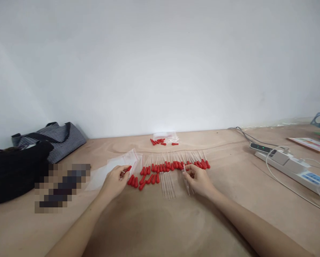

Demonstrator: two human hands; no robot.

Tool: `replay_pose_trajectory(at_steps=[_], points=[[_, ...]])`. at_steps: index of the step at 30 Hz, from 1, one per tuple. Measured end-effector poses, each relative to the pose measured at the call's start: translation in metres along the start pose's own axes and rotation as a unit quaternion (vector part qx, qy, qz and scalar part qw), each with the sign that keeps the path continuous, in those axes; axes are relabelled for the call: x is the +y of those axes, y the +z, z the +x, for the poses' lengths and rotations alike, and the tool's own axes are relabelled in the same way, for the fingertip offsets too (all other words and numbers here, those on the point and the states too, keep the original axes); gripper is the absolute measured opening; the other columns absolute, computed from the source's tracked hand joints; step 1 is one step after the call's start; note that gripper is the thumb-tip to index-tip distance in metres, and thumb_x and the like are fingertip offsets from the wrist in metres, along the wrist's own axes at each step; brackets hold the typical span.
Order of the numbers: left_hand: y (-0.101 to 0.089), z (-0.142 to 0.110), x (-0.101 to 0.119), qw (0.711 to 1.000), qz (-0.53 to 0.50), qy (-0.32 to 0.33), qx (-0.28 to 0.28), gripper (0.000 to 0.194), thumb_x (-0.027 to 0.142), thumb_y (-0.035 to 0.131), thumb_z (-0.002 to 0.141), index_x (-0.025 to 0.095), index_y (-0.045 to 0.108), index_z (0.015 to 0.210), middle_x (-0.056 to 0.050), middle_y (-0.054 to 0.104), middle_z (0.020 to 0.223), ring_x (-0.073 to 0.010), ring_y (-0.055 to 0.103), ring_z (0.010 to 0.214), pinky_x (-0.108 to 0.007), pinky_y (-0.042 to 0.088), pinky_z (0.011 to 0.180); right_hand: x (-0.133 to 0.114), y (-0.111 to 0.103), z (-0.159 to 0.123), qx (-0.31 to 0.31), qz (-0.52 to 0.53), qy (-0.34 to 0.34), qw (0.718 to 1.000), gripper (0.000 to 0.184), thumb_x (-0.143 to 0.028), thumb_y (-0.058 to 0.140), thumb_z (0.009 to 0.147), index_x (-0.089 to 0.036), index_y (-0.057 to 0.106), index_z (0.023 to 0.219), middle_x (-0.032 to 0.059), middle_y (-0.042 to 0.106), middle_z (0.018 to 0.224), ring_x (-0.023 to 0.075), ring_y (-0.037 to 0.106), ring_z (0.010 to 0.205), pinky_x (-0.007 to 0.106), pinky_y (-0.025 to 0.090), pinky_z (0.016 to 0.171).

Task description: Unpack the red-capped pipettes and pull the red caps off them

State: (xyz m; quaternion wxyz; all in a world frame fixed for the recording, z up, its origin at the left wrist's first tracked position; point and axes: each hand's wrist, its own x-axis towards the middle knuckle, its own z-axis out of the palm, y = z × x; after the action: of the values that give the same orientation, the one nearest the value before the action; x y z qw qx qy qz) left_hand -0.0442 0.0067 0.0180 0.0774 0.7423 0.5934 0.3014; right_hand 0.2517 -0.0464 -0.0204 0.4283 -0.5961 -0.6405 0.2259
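Note:
My left hand pinches a red rubber bulb between thumb and fingertips. Loose red bulbs lie on the table just right of it. My right hand has its fingers closed on a thin clear glass tube, partly hidden by the fingers. Several bare glass tubes lie side by side between my hands, and a few more are beneath my right hand. Behind runs a row of droppers, red bulbs toward me and clear tubes pointing away.
Clear zip bags lie beyond my left hand. Another bag with red bulbs sits near the wall. At left are a striped bag and a black bag; at right, a power strip with cables and a colourful board.

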Motion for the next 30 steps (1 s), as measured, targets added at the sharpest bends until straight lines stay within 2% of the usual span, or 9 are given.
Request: replay_pose_trajectory(at_steps=[3, 6, 9, 13, 17, 19, 23, 26, 30], points=[[-0.004, 0.004, -0.013, 0.998, 0.018, -0.055, -0.03, 0.031, 0.035, 0.046, 0.068, 0.019, 0.058, 0.091, 0.0, 0.064, 0.073, -0.0142, 0.059, 0.058, -0.023, 0.044, 0.057, -0.001, 0.009, -0.001, 0.024, -0.041, -0.027, 0.998, 0.02, -0.027, 0.044, 0.074, -0.016, 0.054, 0.087, -0.0013, 0.058, 0.055, 0.0137, 0.053, 0.05, 0.024, 0.037, 0.052], [-0.005, 0.003, -0.016, 0.994, 0.006, -0.088, -0.06, 0.029, 0.038, 0.049, 0.067, 0.02, 0.054, 0.088, 0.002, 0.064, 0.067, -0.0143, 0.059, 0.055, -0.023, 0.042, 0.054, 0.001, 0.019, -0.002, 0.052, -0.116, -0.076, 0.989, 0.021, -0.023, 0.043, 0.075, -0.015, 0.053, 0.091, -0.0026, 0.057, 0.052, 0.0135, 0.053, 0.049, 0.026, 0.035, 0.06], [-0.001, 0.0, -0.008, 0.995, -0.02, -0.072, -0.069, 0.027, 0.04, 0.05, 0.066, 0.019, 0.052, 0.083, 0.002, 0.063, 0.067, -0.014, 0.058, 0.056, -0.023, 0.042, 0.055, 0.004, 0.026, -0.003, 0.068, -0.187, -0.106, 0.974, 0.02, -0.019, 0.043, 0.073, -0.015, 0.052, 0.091, -0.0033, 0.057, 0.053, 0.0138, 0.054, 0.053, 0.028, 0.031, 0.066], [0.007, -0.008, 0.011, 0.996, -0.024, -0.043, -0.072, 0.025, 0.041, 0.049, 0.067, 0.019, 0.051, 0.077, 0.001, 0.061, 0.064, -0.0133, 0.055, 0.055, -0.024, 0.042, 0.055, 0.005, 0.028, -0.004, 0.086, -0.235, -0.115, 0.961, 0.02, -0.017, 0.043, 0.073, -0.016, 0.051, 0.092, -0.0031, 0.056, 0.056, 0.0131, 0.052, 0.055, 0.027, 0.025, 0.066], [0.012, -0.014, 0.02, 0.996, 0.006, -0.015, -0.089, 0.021, 0.04, 0.049, 0.069, 0.019, 0.051, 0.071, 0.002, 0.058, 0.062, -0.0127, 0.052, 0.053, -0.023, 0.039, 0.052, 0.004, 0.026, -0.004, 0.094, -0.256, -0.124, 0.954, 0.02, -0.016, 0.043, 0.074, -0.017, 0.051, 0.092, -0.0034, 0.057, 0.057, 0.0121, 0.051, 0.055, 0.026, 0.021, 0.064], [0.012, -0.013, 0.021, 0.996, 0.041, -0.003, -0.076, 0.021, 0.04, 0.048, 0.071, 0.019, 0.052, 0.069, 0.001, 0.059, 0.066, -0.0144, 0.053, 0.059, -0.024, 0.039, 0.055, 0.003, 0.024, -0.004, 0.1, -0.258, -0.125, 0.953, 0.019, -0.017, 0.043, 0.074, -0.017, 0.052, 0.091, -0.0033, 0.057, 0.058, 0.0118, 0.051, 0.055, 0.027, 0.02, 0.064], [0.012, -0.004, 0.022, 0.991, 0.13, 0.015, -0.029, 0.02, 0.038, 0.048, 0.073, 0.021, 0.057, 0.071, -0.003, 0.061, 0.08, -0.0222, 0.053, 0.083, -0.033, 0.036, 0.071, 0.0, 0.019, -0.004, 0.118, -0.242, -0.137, 0.953, 0.015, -0.019, 0.043, 0.077, -0.018, 0.054, 0.087, -0.002, 0.059, 0.064, 0.0115, 0.051, 0.059, 0.028, 0.02, 0.066], [0.015, 0.009, 0.026, 0.986, 0.162, 0.017, -0.046, 0.023, 0.041, 0.047, 0.074, 0.023, 0.061, 0.074, -0.005, 0.06, 0.086, -0.0255, 0.05, 0.09, -0.04, 0.032, 0.076, 0.0, 0.016, -0.004, 0.149, -0.242, -0.159, 0.946, 0.014, -0.021, 0.044, 0.078, -0.018, 0.056, 0.083, 0.0002, 0.059, 0.071, 0.0123, 0.051, 0.064, 0.029, 0.021, 0.067], [0.025, 0.024, 0.031, 0.977, 0.196, 0.01, -0.081, 0.031, 0.047, 0.047, 0.072, 0.022, 0.064, 0.066, -0.008, 0.059, 0.085, -0.0278, 0.049, 0.09, -0.042, 0.031, 0.076, 0.004, 0.013, -0.004, 0.179, -0.249, -0.174, 0.936, 0.015, -0.023, 0.044, 0.079, -0.019, 0.058, 0.08, 0.0005, 0.056, 0.071, 0.0122, 0.05, 0.066, 0.028, 0.022, 0.067]])
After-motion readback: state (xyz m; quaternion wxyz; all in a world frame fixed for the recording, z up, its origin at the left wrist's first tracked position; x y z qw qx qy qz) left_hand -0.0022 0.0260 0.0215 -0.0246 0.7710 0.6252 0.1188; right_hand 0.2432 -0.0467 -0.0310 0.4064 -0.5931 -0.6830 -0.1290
